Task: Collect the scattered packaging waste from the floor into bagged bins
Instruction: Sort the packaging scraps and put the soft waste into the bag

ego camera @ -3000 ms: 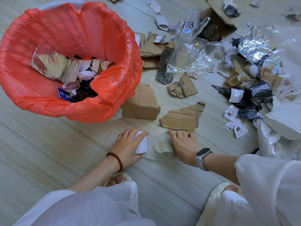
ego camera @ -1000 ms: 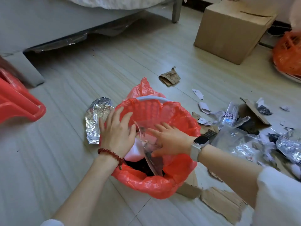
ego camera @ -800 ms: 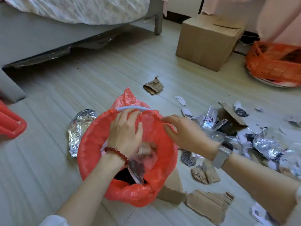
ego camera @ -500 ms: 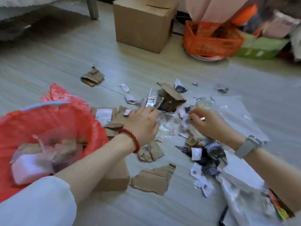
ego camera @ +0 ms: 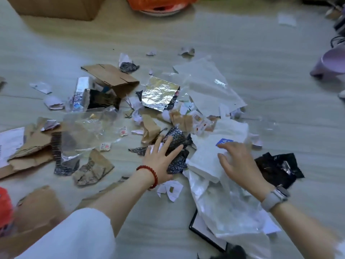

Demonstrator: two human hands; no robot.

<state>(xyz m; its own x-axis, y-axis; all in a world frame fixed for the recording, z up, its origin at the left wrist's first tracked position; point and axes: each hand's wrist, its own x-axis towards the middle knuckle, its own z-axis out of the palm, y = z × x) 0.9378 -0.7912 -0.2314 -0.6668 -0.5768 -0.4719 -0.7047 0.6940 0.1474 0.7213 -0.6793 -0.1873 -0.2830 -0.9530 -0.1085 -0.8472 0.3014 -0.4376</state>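
Left hand (ego camera: 162,159) lay spread on black patterned wrap (ego camera: 177,148); right hand (ego camera: 238,161) pressed white plastic bag (ego camera: 209,154) amid floor (ego camera: 261,53) litter.

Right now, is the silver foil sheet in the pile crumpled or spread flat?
Mostly spread flat: the silver foil sheet lies open, shiny side up, wrinkled, with one edge curled.

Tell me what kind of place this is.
Probably a room in a home, though that is hedged. A pale plank floor is littered with torn packaging, a closed cardboard box stands at the far edge, and a lilac plastic stool sits to the right.
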